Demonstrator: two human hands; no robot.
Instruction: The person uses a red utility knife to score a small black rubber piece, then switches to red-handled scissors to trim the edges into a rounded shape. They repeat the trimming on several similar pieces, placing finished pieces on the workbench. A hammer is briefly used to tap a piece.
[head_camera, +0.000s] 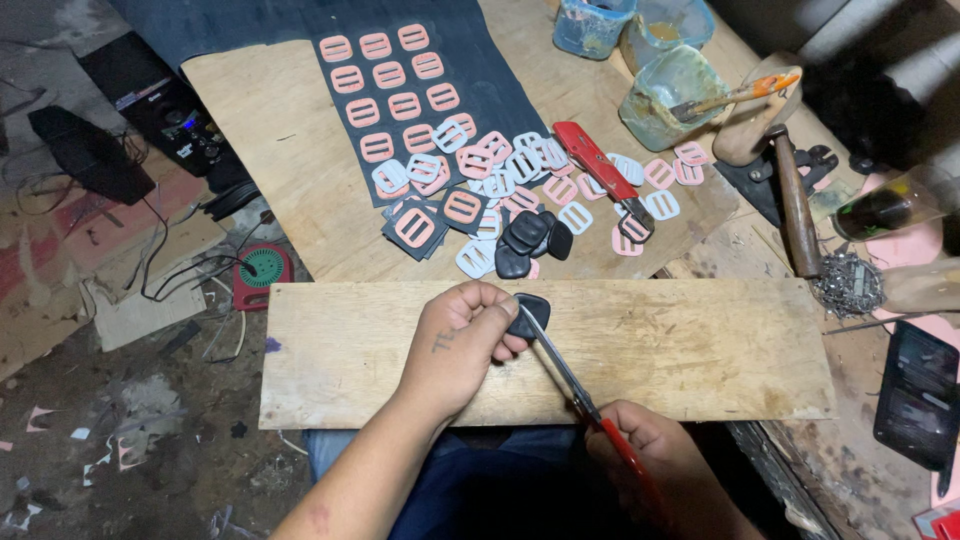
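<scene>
The left hand (462, 335) pinches a small black cut piece (530, 312) between thumb and forefinger, its grip narrow and closed on the piece's near edge. The piece sits just above the plank (700, 350) laid across the person's lap, near the plank's middle. The right hand (650, 450) is wrapped around the red handles of a pair of scissors (570, 375); the blades run up and left to meet the piece at its lower edge (whether the blades have bitten in cannot be told from here).

Handling, as a judgement: the piece looks thin, light and flexible, like leather or rubber sheet. It should bend rather than crack, and a pinch at the edge away from the blades suits it best, keeping fingertips clear of the cut.

Beyond the plank, on the table (280, 130), lie more black pieces (530, 238) in a heap, a scatter of pink and white buckle shapes (500, 170), a dark sheet (430, 90) carrying pink shapes in rows, a red utility knife (598, 165), a hammer (795, 195) and plastic tubs (665, 85) with a brush
</scene>
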